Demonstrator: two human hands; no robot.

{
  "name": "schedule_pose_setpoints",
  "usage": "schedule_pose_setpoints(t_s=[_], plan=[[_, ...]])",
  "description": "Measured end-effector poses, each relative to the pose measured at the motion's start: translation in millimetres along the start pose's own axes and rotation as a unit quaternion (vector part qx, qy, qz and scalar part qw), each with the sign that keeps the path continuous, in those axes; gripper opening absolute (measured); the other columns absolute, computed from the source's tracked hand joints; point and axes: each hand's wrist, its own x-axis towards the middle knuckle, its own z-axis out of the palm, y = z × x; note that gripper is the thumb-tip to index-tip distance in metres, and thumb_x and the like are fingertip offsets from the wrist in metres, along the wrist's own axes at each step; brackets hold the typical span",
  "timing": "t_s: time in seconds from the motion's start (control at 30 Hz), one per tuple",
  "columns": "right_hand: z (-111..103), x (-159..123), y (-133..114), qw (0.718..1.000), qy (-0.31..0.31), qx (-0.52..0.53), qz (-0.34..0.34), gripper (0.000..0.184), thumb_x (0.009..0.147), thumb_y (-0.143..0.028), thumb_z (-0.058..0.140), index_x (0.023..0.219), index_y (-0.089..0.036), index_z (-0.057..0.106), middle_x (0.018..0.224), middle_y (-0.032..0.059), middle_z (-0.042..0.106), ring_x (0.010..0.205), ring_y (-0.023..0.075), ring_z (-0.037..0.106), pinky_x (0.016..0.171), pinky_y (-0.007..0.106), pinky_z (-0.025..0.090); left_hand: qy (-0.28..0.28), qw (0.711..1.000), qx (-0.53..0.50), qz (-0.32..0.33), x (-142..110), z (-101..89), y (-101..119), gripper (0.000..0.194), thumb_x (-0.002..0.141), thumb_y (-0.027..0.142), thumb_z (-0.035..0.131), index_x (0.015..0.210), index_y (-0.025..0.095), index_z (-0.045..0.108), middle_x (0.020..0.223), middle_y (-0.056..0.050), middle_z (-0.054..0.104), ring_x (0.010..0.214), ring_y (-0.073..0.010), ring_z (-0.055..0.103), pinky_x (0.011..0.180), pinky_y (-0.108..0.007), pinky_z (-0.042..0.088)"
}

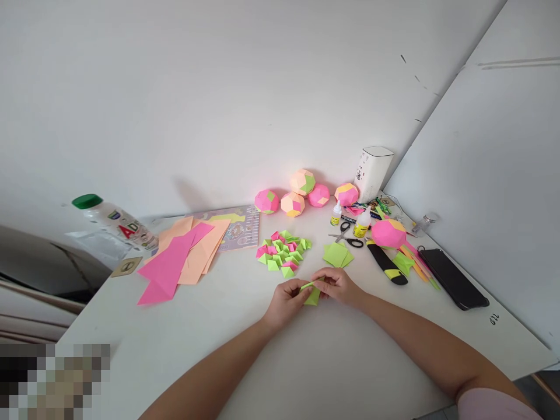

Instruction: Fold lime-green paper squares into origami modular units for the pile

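Observation:
Between both hands is a small piece of green paper [312, 298], partly folded, with a narrow folded edge along its top. My left hand [287, 300] pinches its left side, and my right hand [336, 286] pinches the upper right. The fingertips hide part of the paper. Just beyond my hands lies a heap of small folded green and pink paper pieces [280, 252]. Flat green paper squares [336, 255] are stacked beyond my right hand, with black-handled scissors [353, 242] behind them.
Faceted paper balls [292, 204] sit against the wall. Glue bottles [362, 224], a yellow-black cutter [387, 263], a pink ball [388, 233] and a black phone [452, 279] lie right. Pink [168, 265] and peach sheets [192, 268] and a white bottle [116, 221] stand left.

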Motion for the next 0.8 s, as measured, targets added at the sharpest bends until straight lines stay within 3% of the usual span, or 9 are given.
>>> schedule_pose_setpoints(t_s=[0.17, 0.37, 0.6, 0.8], plan=[[-0.3, 2.3, 5.0, 0.999, 0.032, -0.024, 0.014, 0.022, 0.077, -0.035, 0.062, 0.084, -0.015, 0.066, 0.068, 0.0017, 0.064, 0.049, 0.0116, 0.060, 0.045, 0.022, 0.046, 0.048, 0.998, -0.042, -0.013, 1.1, 1.8, -3.3, 0.031, 0.069, 0.039, 0.068, 0.089, 0.016, 0.063, 0.064, -0.001, 0.062, 0.055, -0.0114, 0.054, 0.050, -0.022, 0.043], [1.8, 1.8, 5.6, 0.998, 0.045, -0.021, 0.023, 0.027, 0.075, -0.038, 0.063, 0.085, -0.013, 0.065, 0.063, 0.0013, 0.063, 0.048, 0.0119, 0.060, 0.043, 0.021, 0.046, 0.110, 0.992, -0.064, -0.016, 1.6, 3.4, -3.3, 0.031, 0.064, 0.038, 0.071, 0.083, 0.016, 0.060, 0.064, 0.003, 0.058, 0.054, -0.0086, 0.050, 0.046, -0.019, 0.041], [2.1, 3.1, 4.8, 0.999, 0.042, -0.010, 0.021, 0.025, 0.075, -0.038, 0.063, 0.081, -0.014, 0.066, 0.056, -0.0006, 0.060, 0.046, 0.0118, 0.059, 0.042, 0.021, 0.045, 0.110, 0.994, -0.015, -0.023, 0.6, 2.5, -1.3, 0.032, 0.067, 0.040, 0.068, 0.086, 0.016, 0.060, 0.062, 0.003, 0.055, 0.053, -0.0094, 0.049, 0.047, -0.021, 0.042], [1.6, 2.7, 2.1, 0.999, 0.022, -0.022, 0.023, 0.025, 0.077, -0.038, 0.061, 0.081, -0.013, 0.066, 0.055, -0.0006, 0.059, 0.046, 0.0109, 0.058, 0.042, 0.020, 0.044, 0.090, 0.996, 0.020, -0.005, 0.3, 2.0, 0.6, 0.026, 0.072, 0.041, 0.064, 0.076, 0.016, 0.061, 0.063, 0.001, 0.057, 0.052, -0.0094, 0.049, 0.049, -0.021, 0.041]])
